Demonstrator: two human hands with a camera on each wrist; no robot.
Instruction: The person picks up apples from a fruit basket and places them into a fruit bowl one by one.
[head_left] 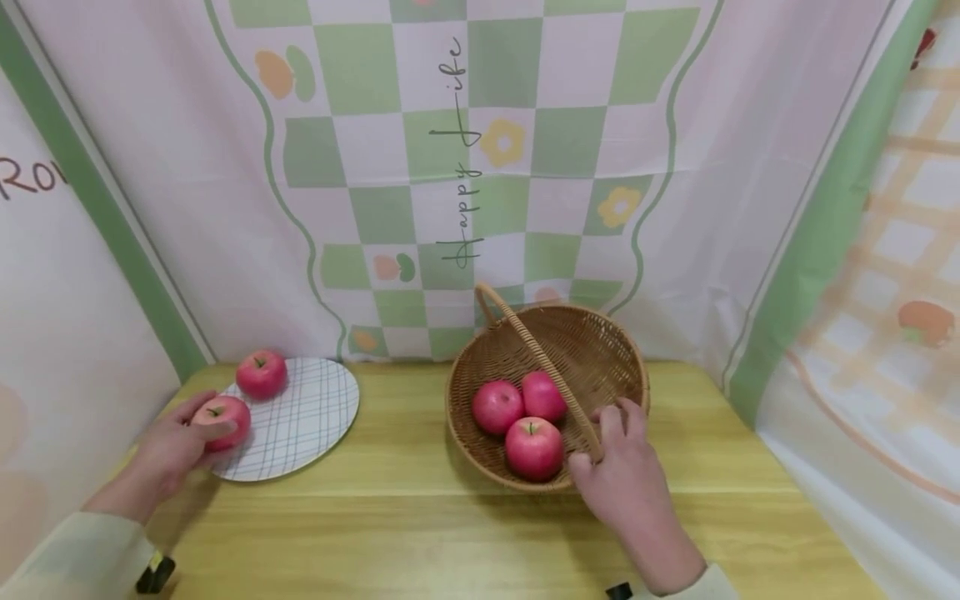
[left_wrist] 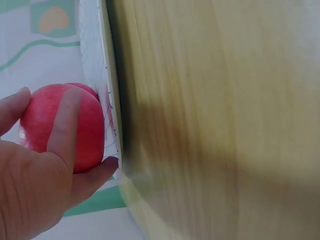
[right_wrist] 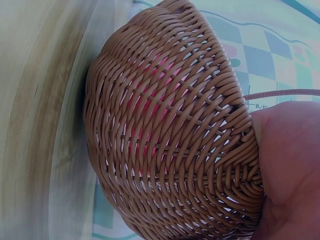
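My left hand [head_left: 167, 443] holds a red apple [head_left: 228, 410] at the left side of a round white plate [head_left: 318, 408] with a thin grid pattern. In the left wrist view, the fingers [left_wrist: 65, 125] wrap around that apple close over the plate's edge. A second apple [head_left: 261, 377] sits at the plate's back left. On the right stands a brown wicker basket [head_left: 600, 350] with three red apples [head_left: 534, 450] inside. My right hand [head_left: 628, 479] grips the basket at its right rim, by the foot of the arched handle [head_left: 529, 340].
A light wooden table [head_left: 405, 517] carries the plate and basket, with a stretch of wood between them. Behind it hangs a green and white checked cloth [head_left: 435, 150]. More printed cloth [head_left: 840, 333] hangs along the right side, and a white one [head_left: 75, 292] on the left.
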